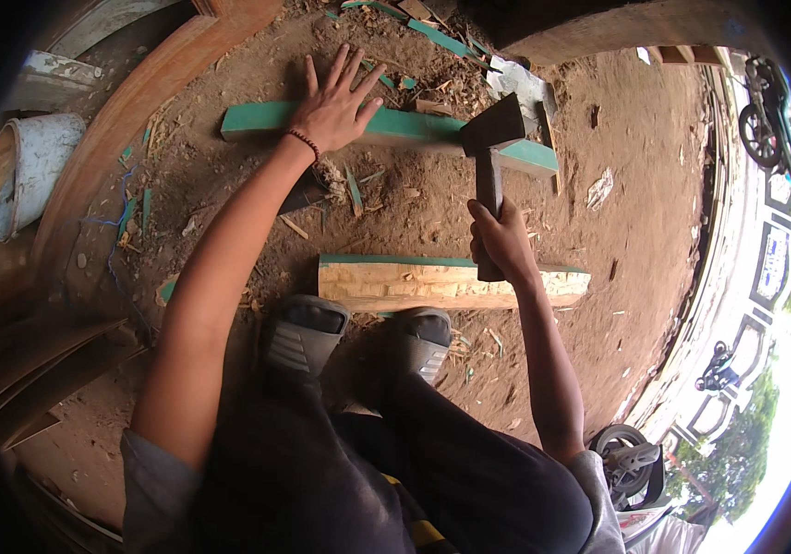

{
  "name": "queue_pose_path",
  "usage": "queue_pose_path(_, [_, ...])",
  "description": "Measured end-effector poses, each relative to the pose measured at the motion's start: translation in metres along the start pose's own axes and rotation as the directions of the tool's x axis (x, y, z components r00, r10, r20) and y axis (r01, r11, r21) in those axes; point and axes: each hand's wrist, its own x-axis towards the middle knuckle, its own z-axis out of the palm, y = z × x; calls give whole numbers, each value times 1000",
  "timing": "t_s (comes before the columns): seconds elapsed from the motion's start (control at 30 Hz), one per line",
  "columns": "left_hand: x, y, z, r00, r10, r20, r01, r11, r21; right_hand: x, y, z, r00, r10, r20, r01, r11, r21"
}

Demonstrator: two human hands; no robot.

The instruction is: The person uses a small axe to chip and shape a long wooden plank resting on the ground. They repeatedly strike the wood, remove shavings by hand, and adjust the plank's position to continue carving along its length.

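Observation:
My left hand [332, 109] is open, fingers spread, over the left half of a green-painted wooden beam [409, 126]. Whether the palm presses on the wood I cannot tell. A beaded bracelet circles that wrist. In my closed right hand [504, 242] is the handle of a hatchet [495, 127], its broad dark head raised and overlapping the view of the beam's right part. Nearer to me, a second beam [414, 288] lies just beyond my feet, with bare, rough-hewn wood on the side facing me and green paint along its far edge.
Wood chips and green splinters [355, 191] litter the dirt floor. My sandals [307, 331] stand close to the nearer beam. At left are a long wooden frame [127, 120] and a worn whitish bucket [40, 171]. Motorbikes [769, 115] stand toward the right, near a fence.

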Motion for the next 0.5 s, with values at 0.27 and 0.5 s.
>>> queue_pose_path(0.27, [0, -3, 3, 1000, 9, -17, -9, 1000, -17, 11, 29, -4, 859, 41, 510, -412, 646, 642])
queue_pose_path(0.5, [2, -7, 10, 993, 51, -105, -58, 996, -67, 32, 32, 2, 785, -275, 555, -487, 280, 827])
